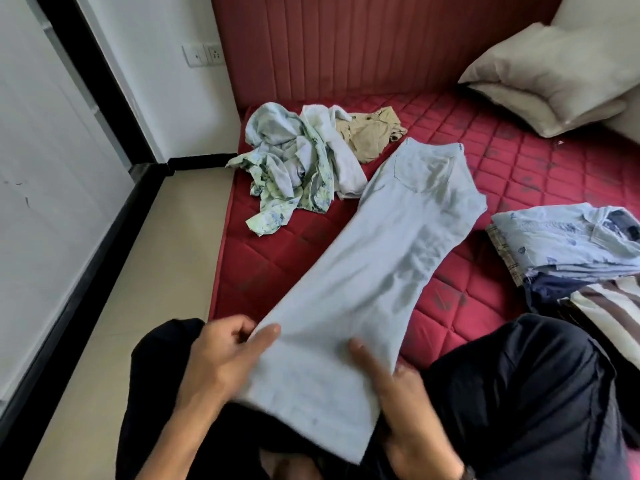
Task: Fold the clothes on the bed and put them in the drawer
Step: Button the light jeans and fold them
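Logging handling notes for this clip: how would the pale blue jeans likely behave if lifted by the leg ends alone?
Likely floppy: the jeans sag and crease between the waist on the mattress and the leg ends held by the left hand and right hand. Probably fairly heavy for cloth, being denim-like. Unlikely to slip; both thumbs pinch the fabric.

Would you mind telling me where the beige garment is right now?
In the head view the beige garment lies crumpled at the far left of the red mattress, just below the headboard, touching the unfolded pile's right edge.
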The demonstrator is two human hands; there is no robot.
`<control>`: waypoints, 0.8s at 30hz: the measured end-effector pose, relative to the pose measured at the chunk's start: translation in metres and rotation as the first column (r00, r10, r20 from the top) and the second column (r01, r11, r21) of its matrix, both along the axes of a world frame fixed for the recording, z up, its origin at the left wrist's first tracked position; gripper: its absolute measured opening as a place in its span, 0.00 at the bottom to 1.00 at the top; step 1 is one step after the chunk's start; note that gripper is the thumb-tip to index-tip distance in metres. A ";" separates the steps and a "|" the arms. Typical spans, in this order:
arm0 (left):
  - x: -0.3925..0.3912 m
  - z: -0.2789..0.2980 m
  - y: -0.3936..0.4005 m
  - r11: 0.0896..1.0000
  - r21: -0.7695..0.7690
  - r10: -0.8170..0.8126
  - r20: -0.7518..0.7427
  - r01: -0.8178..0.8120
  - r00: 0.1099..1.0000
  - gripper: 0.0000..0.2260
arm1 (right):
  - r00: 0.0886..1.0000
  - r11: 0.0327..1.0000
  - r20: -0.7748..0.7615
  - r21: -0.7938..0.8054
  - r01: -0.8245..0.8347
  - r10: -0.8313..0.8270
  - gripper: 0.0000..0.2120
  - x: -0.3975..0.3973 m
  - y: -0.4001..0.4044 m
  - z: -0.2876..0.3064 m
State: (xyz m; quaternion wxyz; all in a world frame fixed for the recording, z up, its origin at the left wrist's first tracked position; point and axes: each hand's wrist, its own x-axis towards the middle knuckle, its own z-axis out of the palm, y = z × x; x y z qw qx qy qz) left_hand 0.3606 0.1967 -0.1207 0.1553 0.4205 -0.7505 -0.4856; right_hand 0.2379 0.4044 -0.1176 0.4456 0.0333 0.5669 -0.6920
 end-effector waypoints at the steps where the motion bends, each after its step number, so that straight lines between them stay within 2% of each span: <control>1: 0.016 -0.001 0.001 0.997 -0.079 -0.011 0.127 0.021 0.992 0.22 | 0.995 0.994 -0.068 0.082 -0.071 0.076 0.26 0.008 0.003 -0.003; 2: 0.031 -0.004 0.001 0.992 -0.115 -0.021 0.256 0.052 0.966 0.21 | 0.976 0.973 -0.129 0.174 -0.153 0.176 0.31 0.015 0.005 -0.010; 3: 0.042 -0.008 0.001 0.991 -0.119 -0.020 0.347 0.065 0.938 0.21 | 0.959 0.948 -0.161 0.259 -0.187 0.234 0.32 0.017 0.006 -0.013; 4: 0.047 -0.012 0.000 0.990 -0.125 -0.007 0.395 0.061 0.919 0.21 | 0.949 0.932 -0.194 0.316 -0.179 0.248 0.29 0.014 0.007 -0.020; 6: 0.052 -0.017 -0.001 0.982 -0.173 0.020 0.482 0.073 0.876 0.19 | 0.962 0.936 -0.212 0.339 -0.094 0.173 0.22 -0.001 0.006 -0.031; 8: 0.045 -0.011 0.003 0.953 -0.257 0.026 0.593 0.159 0.805 0.18 | 0.908 0.929 -0.362 0.363 -0.072 0.211 0.24 -0.017 0.004 -0.035; 9: 0.044 -0.009 0.005 0.947 -0.259 0.021 0.635 0.187 0.773 0.19 | 0.813 0.897 -0.486 0.432 -0.096 0.321 0.27 -0.022 0.003 -0.038; 10: 0.040 -0.007 0.004 0.947 -0.248 0.010 0.654 0.202 0.756 0.20 | 0.656 0.845 -0.605 0.527 -0.094 0.450 0.30 -0.025 0.002 -0.042; 11: 0.039 -0.005 0.003 0.955 -0.211 -0.016 0.670 0.211 0.742 0.21 | 0.449 0.771 -0.674 0.634 -0.055 0.586 0.34 -0.023 0.003 -0.046; 13: 0.035 0.000 -0.002 0.982 -0.029 -0.130 0.614 0.187 0.779 0.23 | -0.010 0.629 -0.630 0.775 0.061 0.776 0.41 -0.017 0.005 -0.056; 14: 0.033 0.005 -0.003 0.977 0.142 -0.209 0.485 0.160 0.849 0.23 | -0.148 0.563 -0.553 0.826 0.035 0.820 0.44 -0.014 0.005 -0.054; 15: 0.030 0.015 0.000 0.933 0.329 -0.250 0.291 0.148 0.923 0.23 | -0.199 0.502 -0.503 0.863 -0.062 0.841 0.47 -0.009 0.003 -0.053; 16: 0.022 0.025 0.002 0.853 0.500 -0.222 0.085 0.151 0.971 0.22 | -0.197 0.445 -0.477 0.876 -0.188 0.856 0.48 -0.005 -0.001 -0.049; 17: 0.013 0.036 0.006 0.763 0.627 -0.139 -0.079 0.158 0.987 0.21 | -0.138 0.408 -0.467 0.856 -0.318 0.873 0.49 0.000 -0.004 -0.042; 18: 0.002 0.047 0.010 0.695 0.701 -0.037 -0.190 0.162 0.981 0.20 | -0.069 0.437 -0.503 0.804 -0.405 0.862 0.48 0.006 -0.008 -0.036; 19: -0.015 0.056 0.011 0.641 0.748 0.055 -0.265 0.169 0.963 0.19 | 0.019 0.530 -0.576 0.739 -0.416 0.817 0.44 0.007 -0.013 -0.031; 20: -0.029 0.063 0.014 0.581 0.797 0.149 -0.306 0.167 0.940 0.18 | 0.094 0.660 -0.679 0.658 -0.363 0.728 0.41 0.014 -0.014 -0.028; 21: -0.050 0.071 0.014 0.525 0.834 0.225 -0.330 0.171 0.917 0.18 | 0.160 0.828 -0.821 0.507 -0.240 0.549 0.40 0.011 -0.016 -0.025; 22: -0.067 0.077 0.015 0.486 0.858 0.286 -0.339 0.169 0.896 0.17 | 0.209 0.937 -0.914 0.333 -0.106 0.348 0.38 0.008 -0.016 -0.023; 23: -0.083 0.084 0.015 0.470 0.863 0.308 -0.355 0.183 0.882 0.15 | 0.267 0.986 -0.951 0.166 0.022 0.154 0.34 -0.001 -0.016 -0.022; 24: -0.104 0.092 0.015 0.462 0.857 0.293 -0.389 0.228 0.873 0.13 | 0.319 0.992 -0.948 0.026 0.122 -0.015 0.29 -0.018 -0.019 -0.018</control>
